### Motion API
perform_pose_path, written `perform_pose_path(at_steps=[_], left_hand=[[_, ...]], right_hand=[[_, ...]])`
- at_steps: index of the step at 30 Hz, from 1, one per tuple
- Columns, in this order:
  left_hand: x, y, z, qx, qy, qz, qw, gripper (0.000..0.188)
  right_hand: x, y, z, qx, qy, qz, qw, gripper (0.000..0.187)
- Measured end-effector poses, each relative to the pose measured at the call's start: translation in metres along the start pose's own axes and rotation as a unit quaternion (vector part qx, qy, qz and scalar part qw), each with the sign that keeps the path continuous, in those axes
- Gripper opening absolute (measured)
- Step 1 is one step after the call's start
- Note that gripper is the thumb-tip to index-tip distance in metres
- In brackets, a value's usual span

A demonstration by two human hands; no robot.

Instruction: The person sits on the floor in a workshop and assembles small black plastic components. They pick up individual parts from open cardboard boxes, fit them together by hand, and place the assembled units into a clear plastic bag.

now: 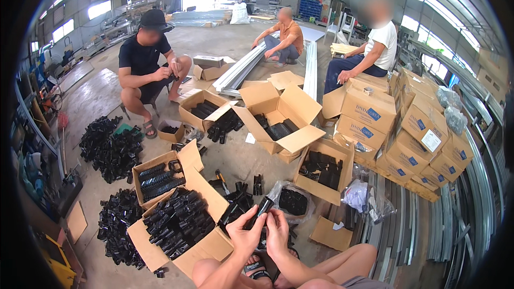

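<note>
Just above my lap, a black tubular plastic part (263,205) is tilted upward between my two hands. My left hand (244,231) is closed round its lower left side. From the other side, the fingers of my right hand (277,230) are closed against its lower end, which they partly hide. Close by on the left, an open carton (214,245) is heaped with similar black parts (181,215). Beyond my hands lie a clear bag of small black pieces (293,202), a small upright pair of black parts (258,184) and an orange-handled tool (220,175).
More open cartons (308,134) with black parts stand ahead. Loose piles (111,150) lie at left, stacked sealed boxes (369,107) and metal profiles (396,225) at right. One person (147,64) squats ahead left; two others (286,40) sit farther off.
</note>
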State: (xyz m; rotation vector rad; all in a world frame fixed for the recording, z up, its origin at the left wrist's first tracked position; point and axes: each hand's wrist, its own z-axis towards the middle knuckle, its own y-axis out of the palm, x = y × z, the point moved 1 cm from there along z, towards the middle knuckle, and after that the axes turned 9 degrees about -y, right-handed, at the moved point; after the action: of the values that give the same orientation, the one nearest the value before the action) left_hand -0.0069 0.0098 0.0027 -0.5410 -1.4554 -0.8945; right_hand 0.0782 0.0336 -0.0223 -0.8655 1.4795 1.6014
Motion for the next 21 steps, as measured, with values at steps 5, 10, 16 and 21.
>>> perform_pose_path(at_steps=[5, 10, 16, 21], left_hand=[[-0.007, 0.002, 0.003, 0.002, 0.004, -0.014, 1.0, 0.031], [-0.005, 0.003, 0.002, -0.005, -0.029, -0.018, 0.999, 0.032], [-0.005, 0.004, -0.001, -0.019, -0.041, 0.015, 0.999, 0.032], [0.005, 0.01, 0.003, -0.038, -0.052, 0.032, 0.997, 0.031]], right_hand=[[-0.003, -0.003, 0.001, -0.03, 0.004, 0.011, 0.999, 0.014], [0.006, -0.009, 0.002, -0.03, 0.005, -0.039, 0.999, 0.016], [0.01, -0.024, 0.007, -0.062, -0.024, -0.073, 0.995, 0.031], [-0.004, -0.031, 0.009, -0.061, -0.019, -0.032, 0.997, 0.021]])
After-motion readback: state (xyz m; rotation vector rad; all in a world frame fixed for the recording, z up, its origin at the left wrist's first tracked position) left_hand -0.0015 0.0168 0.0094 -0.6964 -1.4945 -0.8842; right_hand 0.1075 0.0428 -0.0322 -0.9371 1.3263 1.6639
